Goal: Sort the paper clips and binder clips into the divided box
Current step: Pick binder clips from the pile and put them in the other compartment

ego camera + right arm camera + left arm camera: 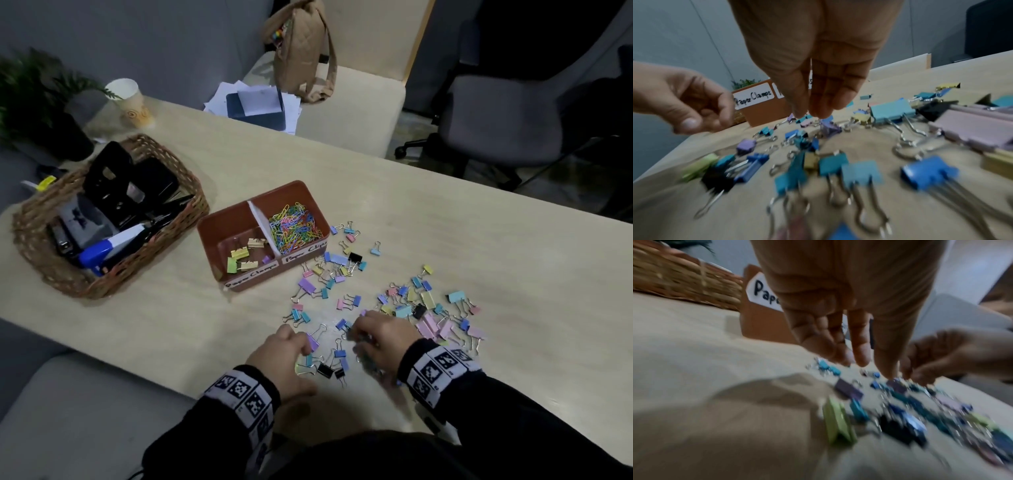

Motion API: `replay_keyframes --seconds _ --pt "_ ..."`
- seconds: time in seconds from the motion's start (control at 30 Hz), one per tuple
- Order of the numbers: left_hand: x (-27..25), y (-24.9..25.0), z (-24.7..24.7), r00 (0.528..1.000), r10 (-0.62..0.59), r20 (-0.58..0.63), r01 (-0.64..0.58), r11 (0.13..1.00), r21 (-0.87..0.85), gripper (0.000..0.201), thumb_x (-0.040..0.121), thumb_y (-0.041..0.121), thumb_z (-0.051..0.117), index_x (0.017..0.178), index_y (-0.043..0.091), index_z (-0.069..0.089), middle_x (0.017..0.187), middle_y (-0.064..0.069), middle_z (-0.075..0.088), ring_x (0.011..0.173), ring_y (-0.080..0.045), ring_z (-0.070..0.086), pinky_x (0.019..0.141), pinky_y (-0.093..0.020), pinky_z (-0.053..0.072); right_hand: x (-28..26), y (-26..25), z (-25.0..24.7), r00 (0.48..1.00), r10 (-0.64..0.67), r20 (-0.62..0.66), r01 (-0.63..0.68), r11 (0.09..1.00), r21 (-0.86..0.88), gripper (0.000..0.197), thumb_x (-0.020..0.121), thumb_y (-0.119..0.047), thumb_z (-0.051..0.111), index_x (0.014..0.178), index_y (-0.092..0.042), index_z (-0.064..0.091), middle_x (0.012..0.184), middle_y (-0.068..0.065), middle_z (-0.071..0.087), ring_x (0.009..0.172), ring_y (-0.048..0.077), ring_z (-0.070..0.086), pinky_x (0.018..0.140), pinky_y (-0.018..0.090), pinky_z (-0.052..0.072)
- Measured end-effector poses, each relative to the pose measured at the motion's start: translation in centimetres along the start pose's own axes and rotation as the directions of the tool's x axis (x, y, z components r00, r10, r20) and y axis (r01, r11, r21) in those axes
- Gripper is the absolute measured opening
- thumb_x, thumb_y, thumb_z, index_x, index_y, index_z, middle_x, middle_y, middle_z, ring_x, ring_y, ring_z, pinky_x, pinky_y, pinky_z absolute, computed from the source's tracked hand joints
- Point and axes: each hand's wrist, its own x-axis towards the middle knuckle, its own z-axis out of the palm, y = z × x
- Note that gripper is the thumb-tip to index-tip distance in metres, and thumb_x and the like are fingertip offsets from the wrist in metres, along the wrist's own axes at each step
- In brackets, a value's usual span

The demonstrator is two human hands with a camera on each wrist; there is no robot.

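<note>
While both hands are held low over the pale wooden counter [445, 240], scattered pastel metal binder clips [404, 301] lie spread beneath them.

The left hand [284, 356] is poised palm down with fingers [861, 344] loosely extended and nothing gripped; the right hand [380, 335] is angled fingertips down, touching a lilac clip [829, 128], though a grasp cannot be told. The brown divided plastic box [219, 226] is set well beyond, with multicoloured paper clips [294, 228] in its right compartment and a few binder clips in its left.
</note>
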Motion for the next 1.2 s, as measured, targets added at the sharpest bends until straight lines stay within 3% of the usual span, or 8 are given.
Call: replay_keyframes --seconds 0.17,0.37,0.6,0.77,0.93,1.0,1.1,1.2 --pt "0.5 -0.3 1.3 1.0 -0.006 0.021 0.004 0.995 0.096 0.044 0.078 0.021 0.069 0.115 0.027 0.045 0.117 0.003 0.039 0.102 -0.019 0.053 0.084 -0.027 0.047 -0.5 -1.6 2.1 0.968 -0.233 0.088 0.241 0.966 -0.091 0.03 0.089 -0.025 0.05 0.118 -0.025 0.055 0.114 -0.002 0.054 0.094 0.021 0.059 0.078 0.038 0.053" --pt "0.8 -0.8 1.5 0.995 -0.067 -0.078 0.065 0.997 -0.031 0.031 0.081 0.028 0.064 0.109 0.028 0.05 0.112 0.004 0.041 0.093 -0.017 0.053 0.084 -0.026 0.046 0.7 -2.7 3.9 0.928 -0.283 0.242 0.344 0.9 -0.267 0.043 0.085 -0.023 0.064 0.125 -0.023 0.048 0.121 0.007 0.047 0.099 0.026 0.053 0.079 0.039 0.051" --pt "0.9 -0.8 1.0 0.949 -0.185 -0.255 0.115 0.957 -0.267 0.008 0.091 0.017 0.052 0.098 0.02 0.055 0.114 -0.001 0.042 0.1 -0.02 0.056 0.09 -0.024 0.043 1.4 -2.3 4.7 0.976 -0.14 0.169 0.168 0.972 -0.163 0.029 0.089 -0.011 0.057 0.117 -0.018 0.055 0.114 0.005 0.047 0.098 0.025 0.053 0.077 0.035 0.05" --pt "1.4 0.2 0.2 0.942 -0.156 -0.296 0.099 0.976 -0.196 0.008 0.094 0.023 0.047 0.102 0.021 0.049 0.108 0.0 0.051 0.089 -0.016 0.053 0.08 -0.025 0.044 1.9 -1.8 4.3 0.979 -0.05 0.198 0.076 0.989 -0.127 0.031 0.087 -0.008 0.057 0.116 -0.018 0.056 0.115 0.004 0.05 0.098 0.027 0.058 0.083 0.036 0.052" --pt "2.1 1.1 -0.4 0.971 -0.07 -0.23 0.077 0.997 0.021 0.024 0.089 0.037 0.058 0.108 0.026 0.049 0.113 0.002 0.051 0.096 -0.02 0.058 0.082 -0.031 0.049 1.7 -2.1 2.0 0.988 0.122 0.091 -0.127 0.991 0.044 0.022 0.092 -0.016 0.053 0.113 -0.017 0.061 0.11 0.002 0.059 0.101 0.023 0.059 0.087 0.032 0.049" --pt "2.5 1.2 -0.3 0.978 -0.057 -0.201 0.075 0.994 0.081 0.025 0.089 0.041 0.058 0.106 0.024 0.051 0.113 0.001 0.052 0.097 -0.022 0.058 0.082 -0.031 0.049 1.6 -2.2 0.7 0.964 0.262 0.037 -0.262 0.92 0.293 0.011 0.093 -0.016 0.056 0.099 -0.02 0.065 0.097 -0.004 0.067 0.09 0.019 0.065 0.078 0.03 0.055" --pt "2.7 1.1 -0.2 0.98 -0.03 -0.196 0.057 0.99 0.13 0.024 0.091 0.038 0.056 0.107 0.021 0.053 0.114 -0.001 0.054 0.096 -0.023 0.059 0.081 -0.031 0.049 1.3 -2.4 -0.8 0.875 0.478 0.071 -0.382 0.594 0.708 0.005 0.089 -0.014 0.065 0.086 -0.01 0.062 0.074 -0.003 0.069 0.057 0.016 0.063 0.053 0.028 0.056" --pt "2.8 1.0 -0.2 0.981 -0.007 -0.192 0.036 0.988 0.15 0.024 0.093 0.034 0.052 0.112 0.02 0.053 0.118 -0.003 0.051 0.099 -0.025 0.059 0.082 -0.031 0.048 1.4 -1.9 -1.9 0.845 0.516 0.143 -0.353 0.336 0.873 0.016 0.088 -0.004 0.064 0.091 0.009 0.055 0.055 0.01 0.061 0.039 0.018 0.053 0.042 0.028 0.053"
